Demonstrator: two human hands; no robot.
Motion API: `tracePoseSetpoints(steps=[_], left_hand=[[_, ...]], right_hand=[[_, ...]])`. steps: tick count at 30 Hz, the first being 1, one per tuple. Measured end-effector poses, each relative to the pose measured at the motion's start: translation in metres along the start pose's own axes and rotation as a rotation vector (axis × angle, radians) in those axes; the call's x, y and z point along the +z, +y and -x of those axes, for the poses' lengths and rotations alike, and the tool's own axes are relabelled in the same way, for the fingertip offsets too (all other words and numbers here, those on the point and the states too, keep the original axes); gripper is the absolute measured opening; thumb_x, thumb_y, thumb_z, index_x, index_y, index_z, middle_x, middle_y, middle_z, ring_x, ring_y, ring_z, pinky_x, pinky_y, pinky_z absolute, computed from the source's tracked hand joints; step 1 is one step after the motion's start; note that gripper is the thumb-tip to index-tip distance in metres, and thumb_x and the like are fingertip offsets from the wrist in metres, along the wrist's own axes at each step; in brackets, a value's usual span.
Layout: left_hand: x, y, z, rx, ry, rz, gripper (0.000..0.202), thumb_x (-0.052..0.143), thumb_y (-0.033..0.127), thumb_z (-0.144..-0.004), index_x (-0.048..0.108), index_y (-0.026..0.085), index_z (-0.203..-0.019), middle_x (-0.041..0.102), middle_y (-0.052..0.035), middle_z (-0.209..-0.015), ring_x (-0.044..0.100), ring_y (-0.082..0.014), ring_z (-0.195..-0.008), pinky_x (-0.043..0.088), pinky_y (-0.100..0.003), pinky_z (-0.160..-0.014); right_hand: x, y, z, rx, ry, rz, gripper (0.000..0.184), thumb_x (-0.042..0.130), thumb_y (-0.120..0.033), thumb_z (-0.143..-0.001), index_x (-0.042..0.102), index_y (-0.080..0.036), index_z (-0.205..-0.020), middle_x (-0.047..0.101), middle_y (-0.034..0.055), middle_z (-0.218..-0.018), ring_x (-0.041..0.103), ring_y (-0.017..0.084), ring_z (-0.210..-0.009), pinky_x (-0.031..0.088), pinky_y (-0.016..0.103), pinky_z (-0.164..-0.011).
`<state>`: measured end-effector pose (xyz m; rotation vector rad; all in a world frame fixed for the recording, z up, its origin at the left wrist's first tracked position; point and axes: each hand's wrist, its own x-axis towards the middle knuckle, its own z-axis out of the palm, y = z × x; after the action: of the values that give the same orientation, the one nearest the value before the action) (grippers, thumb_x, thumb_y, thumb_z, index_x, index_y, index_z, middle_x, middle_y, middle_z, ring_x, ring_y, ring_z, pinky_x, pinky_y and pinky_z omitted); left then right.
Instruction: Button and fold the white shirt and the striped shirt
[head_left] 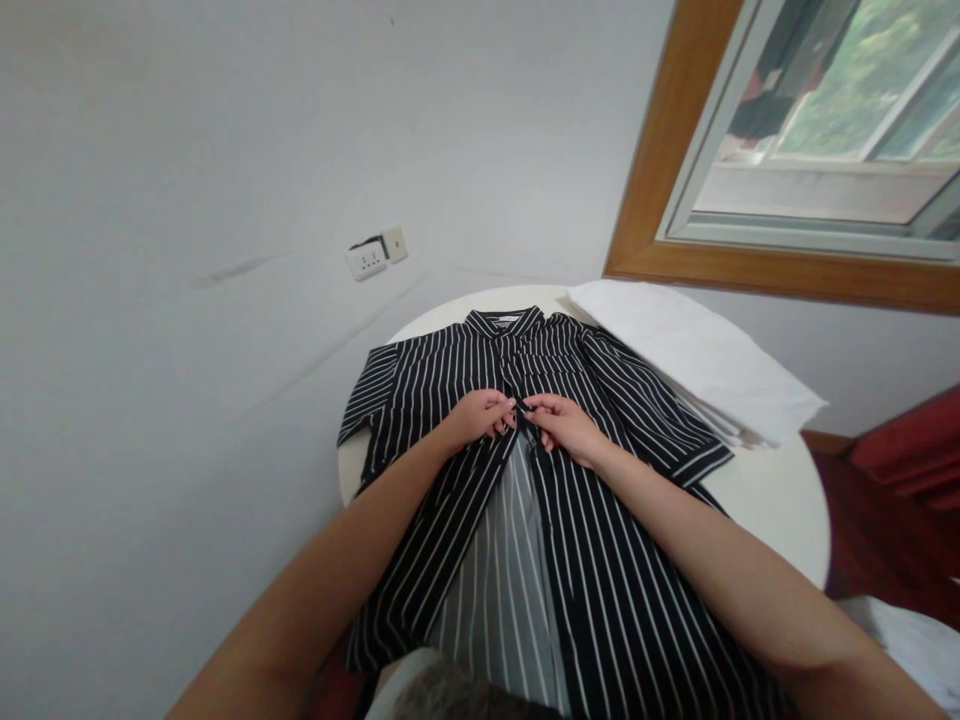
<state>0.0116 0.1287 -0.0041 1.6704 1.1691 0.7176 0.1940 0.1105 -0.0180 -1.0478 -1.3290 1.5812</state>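
Striped shirt, collar at twelve o'clock: left hand and right hand pinch its placket, apparently fastening, next needing aligned edges.

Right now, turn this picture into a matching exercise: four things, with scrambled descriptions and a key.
Things:
1. shirt
2. window frame
3. socket
4. table

Descriptions:
A. brown, at the upper right
B. under the striped garment
C. black with pale stripes, front held at the fingertips of the left hand and right hand
D. on the wall

Pairs: 1-C, 2-A, 3-D, 4-B
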Motion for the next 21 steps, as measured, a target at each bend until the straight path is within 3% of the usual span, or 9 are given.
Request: tracePoseSetpoints(steps=[12, 17, 21], left_hand=[[0.0, -0.01, -0.003, 0.006, -0.029, 0.051, 0.023, 0.053, 0.031, -0.086, 0.059, 0.011, -0.075, 0.066, -0.0035, -0.07, 0.054, -0.0068, -0.051, 0.044, -0.017, -0.046], [-0.001, -0.012, -0.003, 0.001, -0.025, 0.063, 0.018, 0.053, 0.027, -0.084, 0.058, 0.012, -0.075, 0.062, -0.0004, -0.065, 0.054, -0.0071, -0.051, 0.044, -0.018, -0.047], [-0.001, -0.012, -0.003, 0.001, -0.048, 0.059, 0.014, 0.053, 0.025, -0.082, 0.058, 0.012, -0.078, 0.062, -0.0001, -0.067, 0.055, -0.0074, -0.053, 0.045, -0.018, -0.048]], right_hand=[[0.001, -0.002, 0.002, -0.005, -0.055, 0.047, 0.026, 0.065, -0.021, -0.078, 0.056, -0.015, -0.102, 0.054, -0.0094, -0.055, 0.053, 0.005, -0.039, 0.045, 0.013, -0.036], [0.002, -0.007, 0.003, 0.08, -0.106, 0.0, 0.015, 0.049, -0.025, -0.092, 0.054, -0.017, -0.104, 0.067, 0.0001, -0.07, 0.063, 0.009, -0.05, 0.048, 0.015, -0.04], [0.004, -0.005, -0.002, 0.111, -0.059, -0.008, 0.008, 0.049, -0.019, -0.091, 0.053, -0.018, -0.098, 0.067, -0.0014, -0.065, 0.063, 0.009, -0.049, 0.048, 0.014, -0.039]])
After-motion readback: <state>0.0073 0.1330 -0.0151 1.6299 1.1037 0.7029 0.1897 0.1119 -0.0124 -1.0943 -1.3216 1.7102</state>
